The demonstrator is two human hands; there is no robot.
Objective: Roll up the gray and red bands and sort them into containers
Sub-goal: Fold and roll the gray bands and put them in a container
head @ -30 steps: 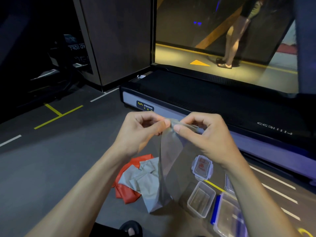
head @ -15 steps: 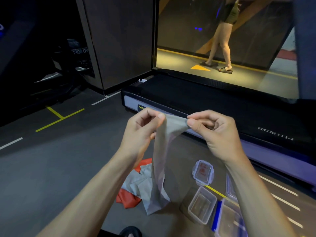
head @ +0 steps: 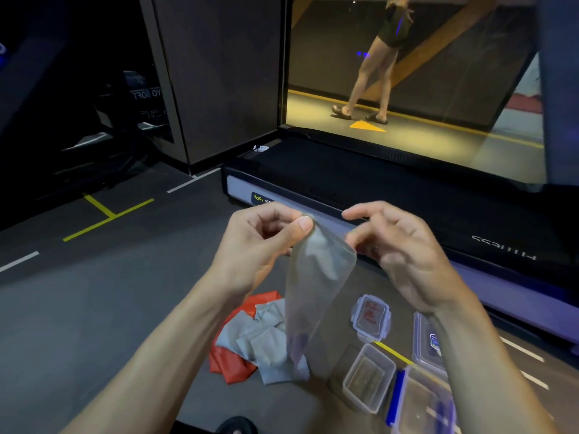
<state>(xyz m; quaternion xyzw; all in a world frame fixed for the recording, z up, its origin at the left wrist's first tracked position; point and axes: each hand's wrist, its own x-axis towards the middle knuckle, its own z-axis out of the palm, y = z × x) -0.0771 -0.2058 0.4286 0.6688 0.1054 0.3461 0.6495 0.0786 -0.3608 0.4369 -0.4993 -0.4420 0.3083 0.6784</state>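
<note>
One treadmill across the far side, deck black, side rail pale, a badge reading "BODY ST…" at its left end, the rest hidden behind the left hand; mirrored lettering further right, not readable. Beyond it, glass with a walker in sandals and a yellow arrow on the lit floor. Dark floor marked with yellow and white lines. Far left, reversed letters "YO SOFT" on dim equipment.

Nearer, a pile of gray bands over red ones. Just right of it, a clear tub, open; another tub with a blue clip by the lower edge. Two lids: one with red print too small to read, one with a blue label, partly behind the right forearm.

Held up above the pile, a gray band, translucent, hanging with its tail touching the heap. Left hand pinching its top edge between thumb and forefinger. Right hand loosely spread, fingers half curled beside the band's upper right edge; contact there blurred, cannot tell.
</note>
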